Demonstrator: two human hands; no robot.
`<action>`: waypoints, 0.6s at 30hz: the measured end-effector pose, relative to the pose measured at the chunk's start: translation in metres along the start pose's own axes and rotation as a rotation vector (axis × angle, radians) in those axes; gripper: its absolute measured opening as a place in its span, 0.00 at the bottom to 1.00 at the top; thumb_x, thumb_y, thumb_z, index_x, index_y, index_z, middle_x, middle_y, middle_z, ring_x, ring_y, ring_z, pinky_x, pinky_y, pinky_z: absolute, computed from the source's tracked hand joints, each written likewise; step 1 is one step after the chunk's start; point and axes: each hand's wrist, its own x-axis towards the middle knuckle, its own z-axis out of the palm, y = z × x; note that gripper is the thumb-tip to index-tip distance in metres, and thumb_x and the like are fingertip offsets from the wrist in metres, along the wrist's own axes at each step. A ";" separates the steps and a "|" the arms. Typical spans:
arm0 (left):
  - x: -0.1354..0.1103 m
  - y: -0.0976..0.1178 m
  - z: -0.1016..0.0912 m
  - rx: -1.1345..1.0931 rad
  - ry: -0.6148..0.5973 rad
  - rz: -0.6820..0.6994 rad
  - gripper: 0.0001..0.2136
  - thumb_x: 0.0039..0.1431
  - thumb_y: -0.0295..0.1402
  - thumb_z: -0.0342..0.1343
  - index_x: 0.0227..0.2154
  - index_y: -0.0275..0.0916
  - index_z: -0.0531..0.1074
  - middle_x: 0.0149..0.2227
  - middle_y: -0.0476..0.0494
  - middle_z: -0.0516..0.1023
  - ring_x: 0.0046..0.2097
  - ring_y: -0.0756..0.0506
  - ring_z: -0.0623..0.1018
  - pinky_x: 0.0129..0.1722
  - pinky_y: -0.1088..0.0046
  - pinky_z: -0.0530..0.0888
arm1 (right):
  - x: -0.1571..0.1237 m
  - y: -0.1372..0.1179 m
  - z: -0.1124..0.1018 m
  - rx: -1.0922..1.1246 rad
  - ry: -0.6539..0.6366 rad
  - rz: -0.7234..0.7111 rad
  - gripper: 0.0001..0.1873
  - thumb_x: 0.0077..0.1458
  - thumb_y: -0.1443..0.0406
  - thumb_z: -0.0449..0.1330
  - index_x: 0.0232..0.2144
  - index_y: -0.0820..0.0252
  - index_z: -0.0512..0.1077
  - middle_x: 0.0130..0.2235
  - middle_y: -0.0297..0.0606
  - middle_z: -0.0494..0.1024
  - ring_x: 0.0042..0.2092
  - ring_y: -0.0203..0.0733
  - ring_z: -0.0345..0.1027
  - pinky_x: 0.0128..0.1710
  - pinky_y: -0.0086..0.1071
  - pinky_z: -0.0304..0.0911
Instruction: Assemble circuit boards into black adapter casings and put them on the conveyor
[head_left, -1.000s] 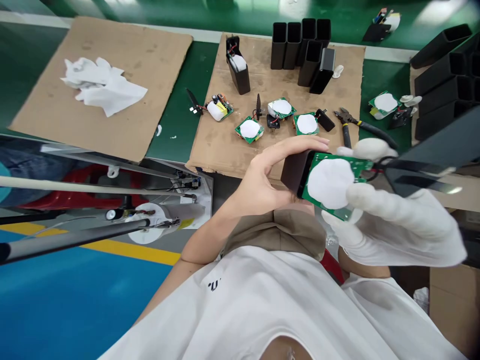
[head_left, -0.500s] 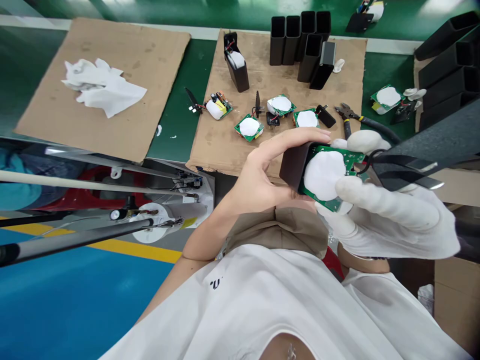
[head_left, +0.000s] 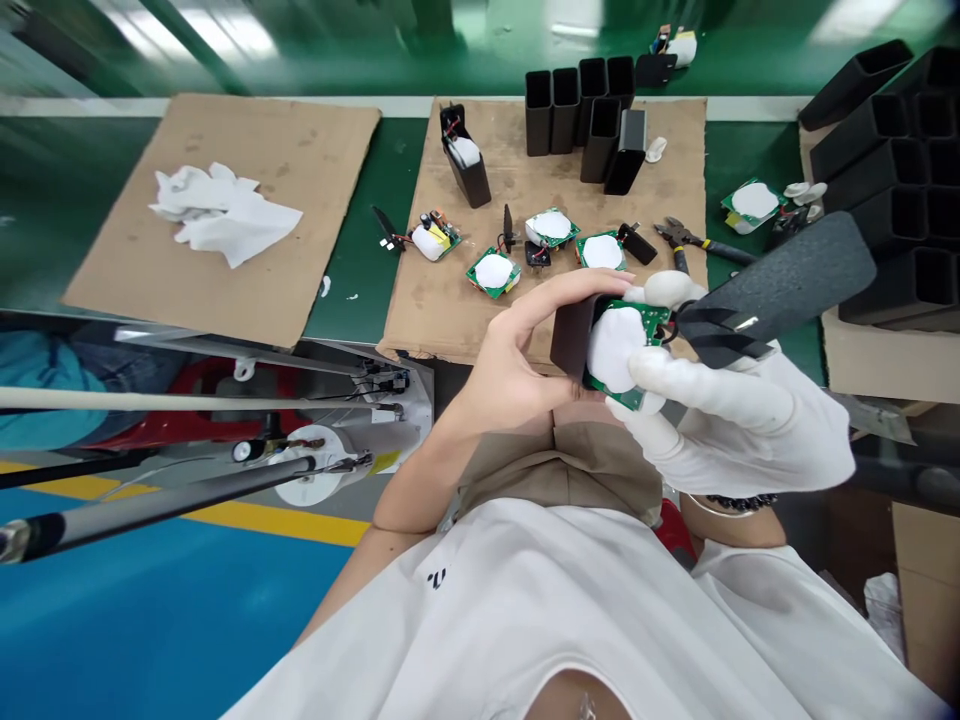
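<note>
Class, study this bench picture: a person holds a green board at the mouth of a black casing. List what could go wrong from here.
1. The circuit board seems tilted at the mouth of the black casing in the left hand, so it may jam.
2. The wires to the black cover run close to that mouth and could get pinched.
3. The right hand wears a bulky glove that hides part of the board, so its grip may slip.

A green circuit board (head_left: 637, 352) with a white blob, black casing (head_left: 568, 335), white glove (head_left: 750, 420), brown cardboard (head_left: 457, 290).
</note>
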 end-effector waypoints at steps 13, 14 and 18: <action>0.000 0.002 0.004 -0.002 0.034 -0.031 0.29 0.47 0.47 0.77 0.51 0.46 0.78 0.54 0.45 0.83 0.63 0.32 0.78 0.67 0.50 0.74 | 0.004 -0.003 0.002 -0.006 0.157 -0.117 0.29 0.54 0.77 0.66 0.55 0.49 0.75 0.43 0.38 0.85 0.58 0.47 0.79 0.54 0.38 0.80; 0.000 0.003 0.004 0.005 0.034 -0.030 0.29 0.47 0.47 0.77 0.51 0.46 0.78 0.54 0.45 0.83 0.63 0.32 0.78 0.66 0.50 0.75 | 0.004 -0.003 0.001 -0.015 0.148 -0.103 0.29 0.55 0.76 0.65 0.56 0.48 0.75 0.42 0.37 0.85 0.57 0.48 0.79 0.52 0.38 0.81; 0.000 0.001 0.003 0.018 0.005 -0.003 0.28 0.48 0.46 0.76 0.52 0.47 0.78 0.54 0.46 0.83 0.60 0.33 0.80 0.64 0.52 0.76 | 0.004 -0.004 -0.001 -0.064 0.134 -0.115 0.27 0.56 0.74 0.65 0.55 0.45 0.75 0.44 0.36 0.84 0.49 0.46 0.83 0.51 0.39 0.82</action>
